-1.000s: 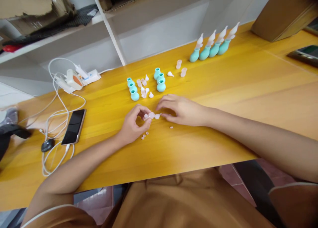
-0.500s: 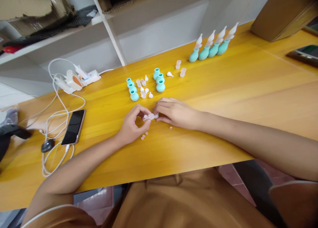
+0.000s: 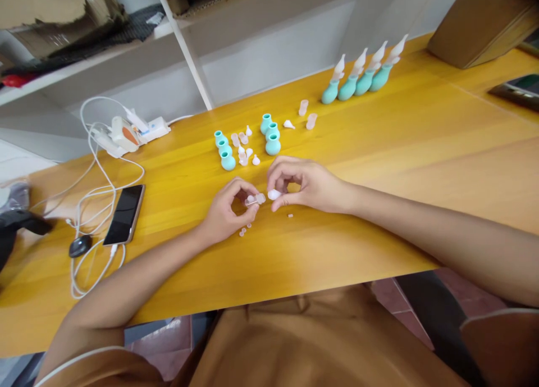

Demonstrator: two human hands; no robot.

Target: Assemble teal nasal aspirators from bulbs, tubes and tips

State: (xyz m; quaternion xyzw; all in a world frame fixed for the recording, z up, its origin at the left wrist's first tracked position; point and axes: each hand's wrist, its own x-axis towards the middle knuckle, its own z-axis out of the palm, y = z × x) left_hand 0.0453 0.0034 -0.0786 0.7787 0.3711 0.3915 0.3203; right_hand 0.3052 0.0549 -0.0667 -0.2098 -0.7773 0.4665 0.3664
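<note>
Between the fingertips of my left hand (image 3: 231, 210) is a clear plastic tube (image 3: 255, 200), held sideways with its wider end toward the right. My right hand (image 3: 309, 183) pinches a small white nozzle tip (image 3: 274, 194), a short gap away from the tube. Tiny clear discs (image 3: 242, 231) lie below my left hand, and one small piece (image 3: 290, 215) lies below my right. Beyond my hands stand open teal bulbs (image 3: 273, 144) in two groups, with clear tubes (image 3: 311, 121) and white nozzle tips (image 3: 256, 159) around them.
Several assembled teal bulbs with white tips (image 3: 347, 87) stand in a row at the back right. On the left are a phone (image 3: 124, 214), a black mouse-like object (image 3: 80, 246), white cables and a power strip (image 3: 156, 130). A cardboard box (image 3: 475, 24) sits at the far right.
My right hand has drawn back to the right and up from the tube, with the white nozzle tip now showing in its fingers. My left hand stays nearly in place.
</note>
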